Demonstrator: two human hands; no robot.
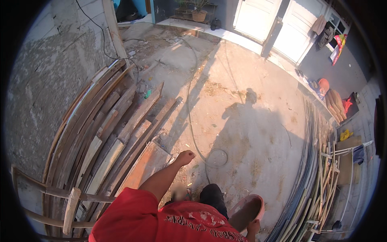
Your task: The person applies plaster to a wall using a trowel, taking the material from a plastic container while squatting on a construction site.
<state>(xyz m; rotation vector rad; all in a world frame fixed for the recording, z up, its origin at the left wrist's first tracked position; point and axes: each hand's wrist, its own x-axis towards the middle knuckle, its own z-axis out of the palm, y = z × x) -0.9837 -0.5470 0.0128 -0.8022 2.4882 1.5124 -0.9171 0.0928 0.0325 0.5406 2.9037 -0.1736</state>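
Observation:
My left hand (186, 157) is held out in front of me over the ground, its fingers curled closed, and nothing shows in it. Beside it lies an orange-brown wooden board (146, 164) at the edge of the plank pile. Low on the right, my right hand (253, 227) grips the rim of a reddish-pink bucket (261, 201), which hangs tilted by my side. The bucket's inside looks grey-brown; whether anything lies in it I cannot tell. My dark trouser leg (213, 196) shows between the two hands.
Long wooden planks (133, 111) lie stacked along the left wall, behind a wooden rail (90, 197). A thin hose (188, 109) snakes over the concrete and loops ahead of me. Bundled metal rods (300, 169) and bamboo poles (328, 177) line the right. White doors (256, 18) stand far ahead.

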